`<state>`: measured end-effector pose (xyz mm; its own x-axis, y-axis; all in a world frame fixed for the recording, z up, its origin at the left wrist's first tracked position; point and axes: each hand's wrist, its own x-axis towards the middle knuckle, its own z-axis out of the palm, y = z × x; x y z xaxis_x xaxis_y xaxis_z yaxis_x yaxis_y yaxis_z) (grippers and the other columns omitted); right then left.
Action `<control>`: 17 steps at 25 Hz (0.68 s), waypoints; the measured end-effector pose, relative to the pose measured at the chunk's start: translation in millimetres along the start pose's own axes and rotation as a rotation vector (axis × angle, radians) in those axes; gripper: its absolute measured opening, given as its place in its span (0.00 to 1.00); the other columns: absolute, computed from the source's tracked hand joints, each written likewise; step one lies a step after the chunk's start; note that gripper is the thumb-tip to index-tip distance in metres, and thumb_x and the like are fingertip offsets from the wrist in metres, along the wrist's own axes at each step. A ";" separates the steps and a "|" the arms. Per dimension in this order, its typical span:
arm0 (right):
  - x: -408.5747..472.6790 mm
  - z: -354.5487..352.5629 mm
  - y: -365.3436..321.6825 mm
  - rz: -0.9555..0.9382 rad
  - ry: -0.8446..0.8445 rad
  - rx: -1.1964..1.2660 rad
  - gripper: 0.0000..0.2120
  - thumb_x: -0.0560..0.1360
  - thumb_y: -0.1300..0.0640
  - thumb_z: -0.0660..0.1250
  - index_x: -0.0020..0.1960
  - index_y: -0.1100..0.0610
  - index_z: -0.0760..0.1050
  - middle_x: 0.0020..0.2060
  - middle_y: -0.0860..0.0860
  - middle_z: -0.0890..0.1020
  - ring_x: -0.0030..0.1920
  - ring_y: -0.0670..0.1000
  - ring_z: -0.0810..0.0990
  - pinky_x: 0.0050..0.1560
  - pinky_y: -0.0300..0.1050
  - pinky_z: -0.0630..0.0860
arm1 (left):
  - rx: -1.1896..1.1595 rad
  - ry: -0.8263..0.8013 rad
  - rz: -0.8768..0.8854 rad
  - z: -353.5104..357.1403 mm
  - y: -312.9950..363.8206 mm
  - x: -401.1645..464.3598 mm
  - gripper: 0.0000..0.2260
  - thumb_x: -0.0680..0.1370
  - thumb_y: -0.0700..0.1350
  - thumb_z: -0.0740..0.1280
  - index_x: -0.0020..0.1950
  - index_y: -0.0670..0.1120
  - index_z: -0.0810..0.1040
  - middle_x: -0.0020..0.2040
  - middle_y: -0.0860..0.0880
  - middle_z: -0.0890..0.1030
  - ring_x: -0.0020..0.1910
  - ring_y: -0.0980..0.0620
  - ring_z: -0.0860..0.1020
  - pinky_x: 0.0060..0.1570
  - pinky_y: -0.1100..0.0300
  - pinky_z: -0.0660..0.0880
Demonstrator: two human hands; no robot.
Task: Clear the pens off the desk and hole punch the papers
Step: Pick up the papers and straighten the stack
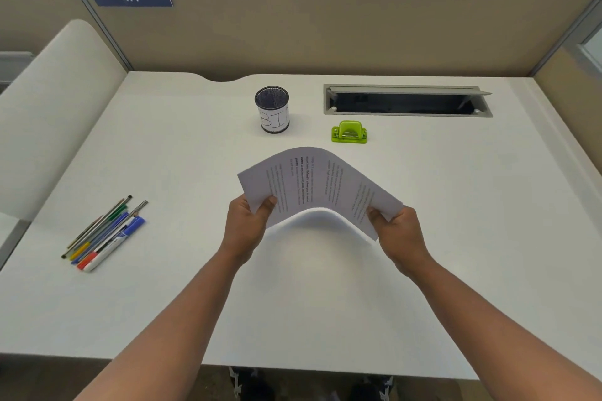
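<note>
A thin stack of printed papers [317, 184] arches upward above the middle of the white desk [456, 205]. My left hand [247, 226] grips its left edge and my right hand [399, 234] grips its right edge, thumbs on top. A green hole punch [349, 132] sits just beyond the papers, slightly right. A black mesh pen cup [272, 109] with a white label stands to the punch's left. Several pens and markers [104, 234] lie bunched on the desk's left side, well away from both hands.
A cable slot with its grey lid raised [407, 100] runs along the back right of the desk. Beige partition walls [325, 29] enclose the back and right. A rounded cream panel [55, 114] borders the left. Shoes [247, 382] show under the front edge.
</note>
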<state>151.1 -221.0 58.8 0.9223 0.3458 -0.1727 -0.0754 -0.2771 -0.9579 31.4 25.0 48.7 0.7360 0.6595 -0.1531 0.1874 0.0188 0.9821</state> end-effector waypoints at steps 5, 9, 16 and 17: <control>-2.8 2.0 1.2 0.022 0.010 -0.038 0.13 0.81 0.61 0.64 0.46 0.44 0.79 0.44 0.45 0.85 0.48 0.53 0.84 0.50 0.53 0.80 | 0.049 0.055 -0.003 5.6 -4.6 -8.3 0.07 0.82 0.40 0.68 0.55 0.51 0.82 0.48 0.59 0.85 0.43 0.66 0.82 0.43 0.67 0.77; -1.5 5.0 4.8 0.021 0.013 -0.074 0.09 0.81 0.61 0.63 0.51 0.49 0.80 0.45 0.53 0.85 0.51 0.60 0.83 0.49 0.53 0.80 | 0.044 0.069 -0.024 11.2 -7.9 -14.2 0.07 0.82 0.40 0.67 0.55 0.50 0.82 0.49 0.59 0.84 0.45 0.65 0.82 0.44 0.66 0.77; 0.3 6.9 14.4 0.044 0.004 -0.119 0.09 0.80 0.60 0.63 0.56 0.58 0.80 0.48 0.63 0.83 0.51 0.68 0.80 0.45 0.60 0.81 | 0.059 0.081 -0.037 13.9 -10.7 -18.4 0.07 0.82 0.40 0.67 0.55 0.51 0.81 0.49 0.59 0.84 0.43 0.68 0.81 0.46 0.61 0.77; 0.0 7.3 14.2 0.057 0.004 -0.120 0.09 0.80 0.60 0.63 0.56 0.58 0.79 0.48 0.62 0.83 0.51 0.68 0.80 0.42 0.55 0.80 | 0.064 0.080 -0.036 13.4 -11.5 -18.5 0.07 0.82 0.40 0.66 0.55 0.52 0.80 0.49 0.59 0.84 0.42 0.69 0.81 0.46 0.60 0.77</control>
<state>147.3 -218.4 43.6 0.9195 0.3226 -0.2246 -0.0819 -0.4016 -0.9121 24.3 2.5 38.7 0.6745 0.7168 -0.1766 0.2561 -0.0028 0.9666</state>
